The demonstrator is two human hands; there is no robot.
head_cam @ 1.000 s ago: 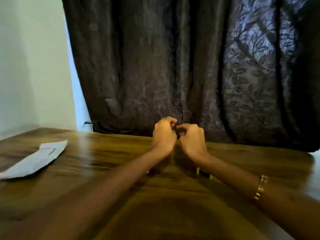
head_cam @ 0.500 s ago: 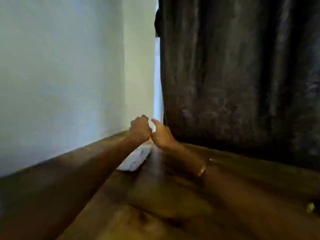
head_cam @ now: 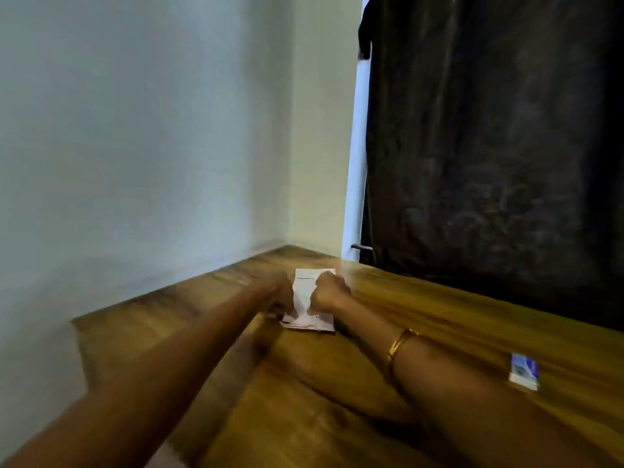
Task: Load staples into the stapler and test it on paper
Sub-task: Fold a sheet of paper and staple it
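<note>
A folded white paper (head_cam: 303,292) lies near the far left corner of the wooden table (head_cam: 422,319). My right hand (head_cam: 329,293) is curled into a fist right over the paper's right part; what is inside the fist is hidden. My left hand (head_cam: 282,295) is blurred at the paper's left edge, and its fingers cannot be made out. No stapler shows in the view. A small blue and white box (head_cam: 523,371) lies on the table to the right, well apart from both hands.
A pale wall (head_cam: 152,146) borders the table on the left and meets it at the corner. A dark patterned curtain (head_cam: 489,146) hangs behind the table's far edge. A gold bangle (head_cam: 400,342) is on my right wrist.
The view has swung left toward the wall corner. Both hands have travelled from the table's middle to the paper and lowered onto it. The small box has come into view.
</note>
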